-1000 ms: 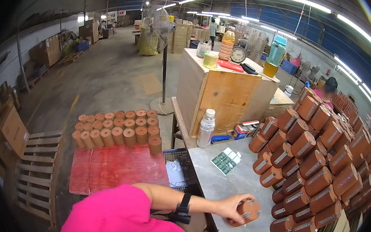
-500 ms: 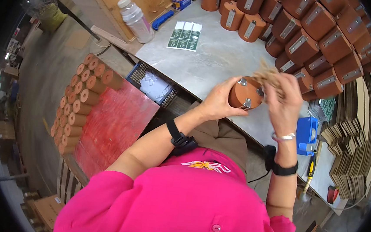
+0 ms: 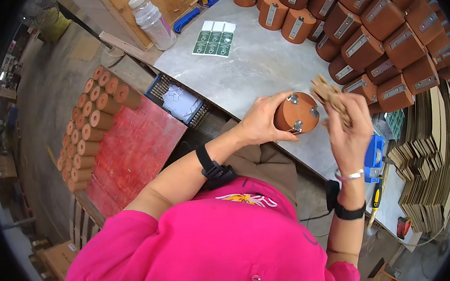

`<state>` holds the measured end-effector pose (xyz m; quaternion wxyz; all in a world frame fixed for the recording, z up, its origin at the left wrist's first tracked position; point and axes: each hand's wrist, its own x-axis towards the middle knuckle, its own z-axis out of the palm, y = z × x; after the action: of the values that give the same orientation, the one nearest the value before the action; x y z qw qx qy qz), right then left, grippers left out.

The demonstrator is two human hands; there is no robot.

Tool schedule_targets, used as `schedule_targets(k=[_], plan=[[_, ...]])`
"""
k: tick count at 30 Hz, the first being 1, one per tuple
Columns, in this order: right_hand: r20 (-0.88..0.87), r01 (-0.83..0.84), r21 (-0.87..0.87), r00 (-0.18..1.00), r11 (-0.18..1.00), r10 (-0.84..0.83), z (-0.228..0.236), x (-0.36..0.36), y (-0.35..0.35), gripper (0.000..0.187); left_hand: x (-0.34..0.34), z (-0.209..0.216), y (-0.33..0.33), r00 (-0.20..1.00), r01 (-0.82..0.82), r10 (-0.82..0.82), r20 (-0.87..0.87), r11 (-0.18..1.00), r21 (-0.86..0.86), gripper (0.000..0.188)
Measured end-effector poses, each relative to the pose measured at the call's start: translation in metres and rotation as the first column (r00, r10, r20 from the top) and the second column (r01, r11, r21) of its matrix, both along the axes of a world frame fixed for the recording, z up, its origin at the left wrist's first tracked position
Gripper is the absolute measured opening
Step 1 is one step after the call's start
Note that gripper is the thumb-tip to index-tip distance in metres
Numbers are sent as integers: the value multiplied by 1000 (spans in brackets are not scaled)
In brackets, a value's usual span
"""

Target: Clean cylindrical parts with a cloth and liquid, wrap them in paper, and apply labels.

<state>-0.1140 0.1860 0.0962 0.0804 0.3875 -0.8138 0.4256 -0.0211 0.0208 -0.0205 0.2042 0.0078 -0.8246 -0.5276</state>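
Note:
My left hand (image 3: 265, 119) grips a reddish-brown cylinder (image 3: 294, 114) by its side, thumb below and fingers above. Its round end faces up and carries three small metal clips near the rim. In my right hand (image 3: 352, 126) is a crumpled tan cloth (image 3: 332, 98), bunched between the fingers. The cloth is just to the right of the cylinder and apart from it. Both hands are over the near edge of the grey worktable (image 3: 258, 53).
Finished-looking brown cylinders (image 3: 362, 48) with metal strips are piled at the back right. Cardboard strips (image 3: 424, 166) stack at the right, near a blue tape dispenser (image 3: 374, 157). Green labels (image 3: 213, 38), a white bottle (image 3: 152, 23) and a red board (image 3: 134, 149) bearing more cylinders (image 3: 89, 132) are leftward.
My right hand has drawn the cloth slightly right, off the cylinder's edge. My left hand still grips the cylinder. The whole view has shifted a little.

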Motion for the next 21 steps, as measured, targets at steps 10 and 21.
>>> schedule_targets(k=[10,21], plan=[[-6,-433,217,896,875,445,-5,48,7,23,-23,0,-3,990,-136,140,-14,977,165,94],[169,-141,-26,975,990,143,-27,61,23,12,18,-4,-104,805,-588,579,-126,808,-44,81]])
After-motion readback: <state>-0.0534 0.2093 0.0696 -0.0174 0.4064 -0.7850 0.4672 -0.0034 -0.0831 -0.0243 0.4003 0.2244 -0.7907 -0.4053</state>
